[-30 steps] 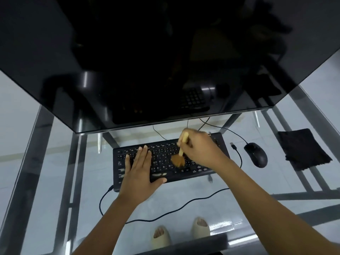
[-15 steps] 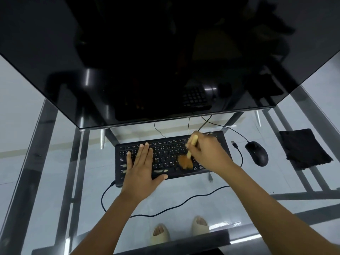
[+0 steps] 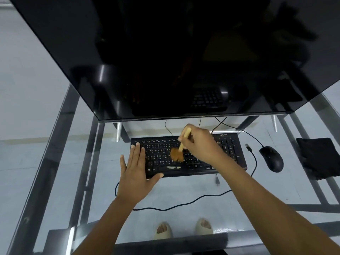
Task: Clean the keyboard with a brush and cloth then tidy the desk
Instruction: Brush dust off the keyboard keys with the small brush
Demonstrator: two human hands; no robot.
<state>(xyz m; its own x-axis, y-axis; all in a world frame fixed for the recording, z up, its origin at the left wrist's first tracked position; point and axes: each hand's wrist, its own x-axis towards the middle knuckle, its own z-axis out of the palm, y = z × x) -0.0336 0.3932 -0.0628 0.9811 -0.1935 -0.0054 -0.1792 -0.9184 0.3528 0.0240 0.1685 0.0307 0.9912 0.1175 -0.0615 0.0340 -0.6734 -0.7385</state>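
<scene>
Holding the brush (image 3: 181, 148) in curled fingers, the right hand (image 3: 200, 145) sweeps the keyboard (image 3: 228, 150); the left hand (image 3: 137, 172) lies flat, fingers straight.

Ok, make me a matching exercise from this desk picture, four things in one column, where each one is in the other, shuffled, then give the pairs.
Things:
1. tan-bristled brush with pale handle
2. black computer mouse
3. folded black cloth
4. left hand

Places:
A. flat on the black keyboard's left end
B. far right on the glass desk
C. gripped in the right hand, bristles on the keys
D. between keyboard and cloth

Pairs: 1-C, 2-D, 3-B, 4-A
</scene>
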